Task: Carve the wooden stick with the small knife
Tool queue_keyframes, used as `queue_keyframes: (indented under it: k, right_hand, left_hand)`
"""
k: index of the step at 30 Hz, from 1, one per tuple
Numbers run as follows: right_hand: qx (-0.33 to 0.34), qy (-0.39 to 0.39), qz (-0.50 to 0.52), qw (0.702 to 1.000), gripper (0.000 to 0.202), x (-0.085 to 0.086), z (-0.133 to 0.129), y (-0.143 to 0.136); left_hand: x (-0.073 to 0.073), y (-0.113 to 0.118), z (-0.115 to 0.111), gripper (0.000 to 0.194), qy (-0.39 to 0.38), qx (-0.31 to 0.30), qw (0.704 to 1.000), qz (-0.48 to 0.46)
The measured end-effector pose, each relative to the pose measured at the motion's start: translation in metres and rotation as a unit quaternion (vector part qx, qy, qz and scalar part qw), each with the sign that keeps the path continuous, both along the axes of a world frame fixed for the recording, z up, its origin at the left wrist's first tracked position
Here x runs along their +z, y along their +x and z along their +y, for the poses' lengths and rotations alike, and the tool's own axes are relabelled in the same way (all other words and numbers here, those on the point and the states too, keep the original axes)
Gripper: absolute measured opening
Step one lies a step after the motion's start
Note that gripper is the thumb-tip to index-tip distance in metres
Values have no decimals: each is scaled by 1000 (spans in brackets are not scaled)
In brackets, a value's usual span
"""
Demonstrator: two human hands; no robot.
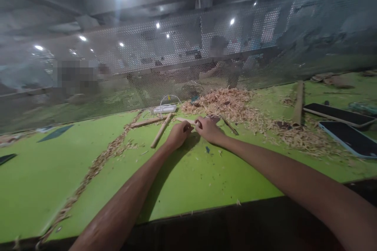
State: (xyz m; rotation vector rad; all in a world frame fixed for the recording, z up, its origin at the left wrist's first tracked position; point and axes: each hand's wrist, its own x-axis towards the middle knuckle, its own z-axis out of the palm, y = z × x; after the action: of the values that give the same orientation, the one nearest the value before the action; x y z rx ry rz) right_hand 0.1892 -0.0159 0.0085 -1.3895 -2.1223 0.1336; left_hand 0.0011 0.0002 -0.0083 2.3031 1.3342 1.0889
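Both my hands are close together over the green table (188, 180), a little beyond its middle. Curled fingers of my left hand (178, 134) close near the end of a pale, slim wooden piece (186, 120). My right hand (207, 128) pinches that pale piece from the right, thumb and fingers together. What the left fingers hold, if anything, is too small to make out. A round wooden stick (161, 130) lies slanted just left of my left hand, one end by a flatter wooden strip (147, 122). A thin dark tool (230, 126) rests right of my right hand.
Behind my hands is a large heap of wood shavings (225, 102), spreading right. Two phones (349, 138) and a wooden bar (299, 104) lie at the right. A white device with a cable (165, 108) sits near the mesh screen (176, 59). People are behind it.
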Motion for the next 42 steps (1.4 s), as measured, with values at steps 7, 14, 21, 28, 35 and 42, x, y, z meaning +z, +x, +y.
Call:
queue_keyframes:
  k: [7,14,21,28,35,42]
  right_hand:
    - [28,10,18,999,27,-4,2,1]
    - [79,4,41,996,34,-4,2,0]
    - [114,-6,69,991,33,-2,0,1]
    - [98,2,32,995,23,-2,2,2]
    - [56,-6,3,998,25,1,-1,1]
    - [-5,4,-15,1000,22,1,-1,0]
  left_hand:
    - [5,1,-3,18,1,5,997,-72]
    - [12,4,-7,32,-129,-20,952,-277]
    - [16,-3,-10,42,-266,-62,889,-368]
    - [10,2,-6,32,-288,-98,883,-359]
    - [8,3,-6,35,-230,-100,924,-291]
    - [5,1,-1,26,-152,-30,953,-259]
